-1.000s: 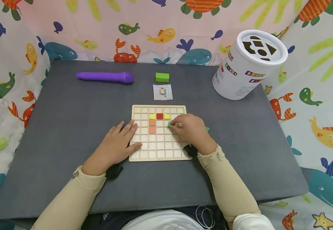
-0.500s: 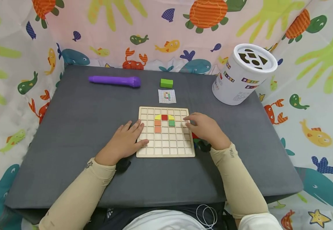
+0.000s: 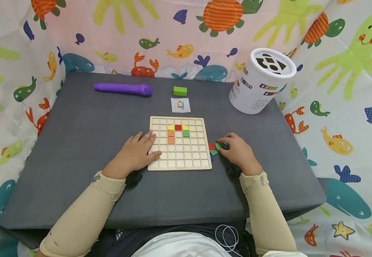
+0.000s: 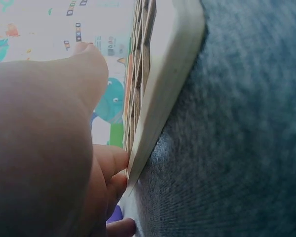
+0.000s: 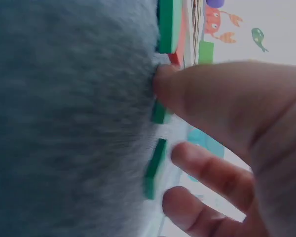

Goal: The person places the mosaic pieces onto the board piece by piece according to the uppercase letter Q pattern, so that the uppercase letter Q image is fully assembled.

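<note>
A wooden grid board (image 3: 179,155) lies on the grey table, with yellow, red, orange and green tiles set in its upper middle cells. My left hand (image 3: 132,157) rests with fingers spread over the board's left edge, thumb on its face. Just off the right edge, my right hand (image 3: 237,153) has thumb and forefinger on either side of a small green tile (image 3: 218,146), pinching it at the table. Beside it lie a red tile (image 3: 212,146) and another green tile (image 3: 213,152). In the right wrist view, a further green tile (image 5: 156,168) lies below the thumb.
Behind the board are a small pattern card (image 3: 181,105) and a green block (image 3: 180,91). A purple microphone-shaped stick (image 3: 123,89) lies at the back left. At the back right stands a white tub (image 3: 253,92) with shaped holes in its lid.
The right hand let go of a green tile in the cell under the right yellow tile, then moved right and down to the loose tiles. The left hand stays on the board.
</note>
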A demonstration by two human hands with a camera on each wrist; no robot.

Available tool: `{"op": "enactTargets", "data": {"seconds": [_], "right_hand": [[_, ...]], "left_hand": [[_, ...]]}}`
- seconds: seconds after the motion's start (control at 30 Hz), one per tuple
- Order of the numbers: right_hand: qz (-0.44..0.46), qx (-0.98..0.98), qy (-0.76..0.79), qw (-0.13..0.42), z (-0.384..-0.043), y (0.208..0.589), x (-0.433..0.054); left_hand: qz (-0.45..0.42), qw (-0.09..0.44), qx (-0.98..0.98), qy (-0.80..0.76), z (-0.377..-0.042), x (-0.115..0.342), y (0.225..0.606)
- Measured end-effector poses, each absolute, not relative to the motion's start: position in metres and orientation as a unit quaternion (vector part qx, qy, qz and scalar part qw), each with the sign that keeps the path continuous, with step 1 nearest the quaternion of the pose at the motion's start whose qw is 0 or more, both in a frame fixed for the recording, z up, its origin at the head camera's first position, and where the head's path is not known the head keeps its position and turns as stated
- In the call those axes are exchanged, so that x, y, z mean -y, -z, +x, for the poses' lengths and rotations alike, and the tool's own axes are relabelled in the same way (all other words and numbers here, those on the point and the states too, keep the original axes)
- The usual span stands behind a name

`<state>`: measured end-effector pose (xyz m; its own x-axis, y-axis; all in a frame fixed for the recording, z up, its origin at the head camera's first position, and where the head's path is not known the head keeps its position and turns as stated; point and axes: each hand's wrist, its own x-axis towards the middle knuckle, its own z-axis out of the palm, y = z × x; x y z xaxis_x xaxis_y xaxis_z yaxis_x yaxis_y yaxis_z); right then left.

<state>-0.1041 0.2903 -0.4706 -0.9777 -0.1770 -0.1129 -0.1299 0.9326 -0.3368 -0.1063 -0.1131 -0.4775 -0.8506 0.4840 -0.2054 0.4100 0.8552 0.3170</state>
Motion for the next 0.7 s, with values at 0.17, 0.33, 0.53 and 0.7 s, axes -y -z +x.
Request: {"op": "enactTargets", "data": {"seconds": [0.17,0.33,0.53,0.7], "right_hand": [[-0.095,-0.984,0.138,0.063,-0.123,0.46,-0.28],[-0.162,-0.976,0.139,0.044,-0.138,0.444,-0.243],[-0.265,-0.956,0.111,0.056,-0.156,0.443,-0.199],[-0.316,-0.94,0.12,0.049,-0.165,0.461,-0.19]], "left_hand": [[0.23,0.15,-0.953,-0.132,-0.11,0.114,0.48],[0.225,0.154,-0.953,-0.129,-0.112,0.115,0.484],[0.221,0.149,-0.955,-0.13,-0.113,0.115,0.484],[0.221,0.166,-0.952,-0.132,-0.116,0.116,0.485]]}}
